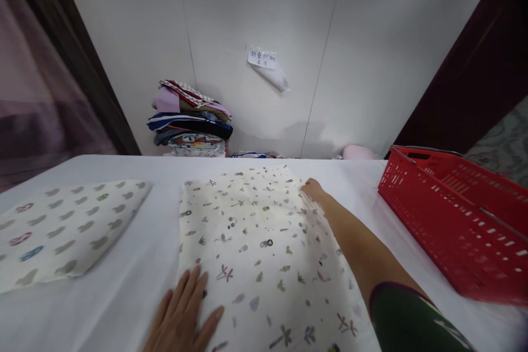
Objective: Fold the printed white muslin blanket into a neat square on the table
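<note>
A cream cloth (256,264) with small plant and dinosaur-like prints lies spread on the white table in front of me. My left hand (181,308) rests flat on its near left edge, fingers stretched out. Over at the far right edge, my right hand (313,189) has its fingers closed on the fabric; the fingertips are partly hidden. Slight creases run through the cloth below that hand.
To the left lies a folded cloth (82,220) with grey-green prints. A red plastic basket (449,220) stands at the right. Behind the white table (132,264), a stack of folded textiles (190,121) rises beside the wall, where a paper label (262,59) hangs.
</note>
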`<state>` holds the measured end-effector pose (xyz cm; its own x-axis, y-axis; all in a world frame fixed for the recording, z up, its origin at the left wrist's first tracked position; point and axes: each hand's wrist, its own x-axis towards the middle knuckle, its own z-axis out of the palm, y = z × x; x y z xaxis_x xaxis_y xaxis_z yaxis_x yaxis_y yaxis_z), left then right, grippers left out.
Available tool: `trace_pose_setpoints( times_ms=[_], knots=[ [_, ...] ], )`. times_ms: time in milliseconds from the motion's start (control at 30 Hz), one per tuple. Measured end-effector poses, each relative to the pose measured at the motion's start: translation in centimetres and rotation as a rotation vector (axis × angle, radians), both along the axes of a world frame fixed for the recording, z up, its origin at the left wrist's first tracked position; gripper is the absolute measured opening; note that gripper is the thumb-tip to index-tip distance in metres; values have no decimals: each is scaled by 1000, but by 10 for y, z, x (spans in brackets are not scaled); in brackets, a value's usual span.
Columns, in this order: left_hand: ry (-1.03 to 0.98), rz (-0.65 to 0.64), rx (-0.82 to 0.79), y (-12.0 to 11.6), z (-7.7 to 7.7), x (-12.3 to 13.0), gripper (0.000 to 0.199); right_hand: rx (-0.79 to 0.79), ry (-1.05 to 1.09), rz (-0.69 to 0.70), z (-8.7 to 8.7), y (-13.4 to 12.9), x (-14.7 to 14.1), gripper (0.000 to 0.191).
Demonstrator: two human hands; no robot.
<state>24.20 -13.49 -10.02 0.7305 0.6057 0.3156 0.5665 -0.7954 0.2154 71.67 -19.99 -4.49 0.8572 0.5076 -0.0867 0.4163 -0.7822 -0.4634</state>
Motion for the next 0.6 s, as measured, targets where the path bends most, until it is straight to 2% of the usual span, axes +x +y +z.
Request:
trace_pose_setpoints(
  times_ms=[167, 333, 467, 533, 600],
  knots=[
    [40, -15, 118, 0, -4, 1, 82, -19, -153, 20, -10, 3, -11, 23],
    [95, -5, 117, -2, 2, 2, 78, -101, -318, 77, -4, -2, -26, 40],
    [150, 42, 79, -4, 7, 5, 71, -74, -470, 306, -4, -26, -54, 47],
    [172, 45, 38, -5, 10, 7, 70, -93, -431, 437, -8, -40, -71, 49],
    [182, 43, 13, -6, 13, 9, 70, -150, -338, 487, -11, -54, -86, 52]
  ],
)
